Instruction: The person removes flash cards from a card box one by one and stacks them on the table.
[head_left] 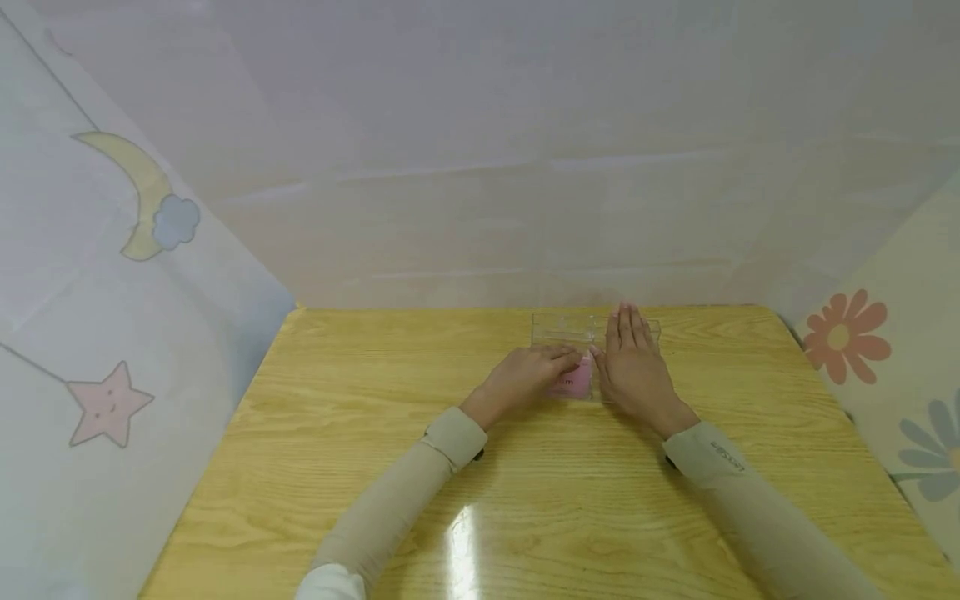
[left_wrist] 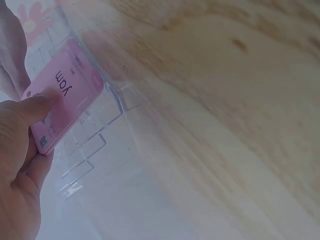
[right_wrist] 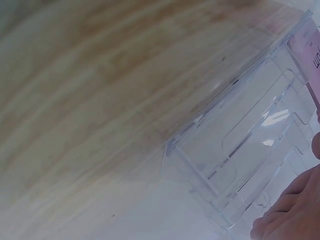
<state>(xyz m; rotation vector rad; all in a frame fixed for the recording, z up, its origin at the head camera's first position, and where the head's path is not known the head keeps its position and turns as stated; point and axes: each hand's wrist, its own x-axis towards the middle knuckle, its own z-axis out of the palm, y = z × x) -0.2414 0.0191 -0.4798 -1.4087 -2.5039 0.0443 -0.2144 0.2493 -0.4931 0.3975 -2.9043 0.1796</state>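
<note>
Beige sleeves [head_left: 405, 492] are what I see closest, stretched over a yellowish wood table [head_left: 330, 383] to two bare hands. On the left hand [head_left: 521, 379], the thumb lies on the face of a pink packet [left_wrist: 70, 95] with fingers behind, pinching it; the word "yam" shows just beyond the thumb tip. Past those fingertips sits a clear plastic rack [right_wrist: 250, 150] with stepped ridges, the packet at its left part. Over the rack's other part lies the right hand [head_left: 637, 375], its fingers straight and pressed together, thumb set apart towards the packet; from here I cannot tell how firmly they bear down. Well to the right of those fingers, a red flower [head_left: 846, 337] decorates the wall [head_left: 915, 275].
</note>
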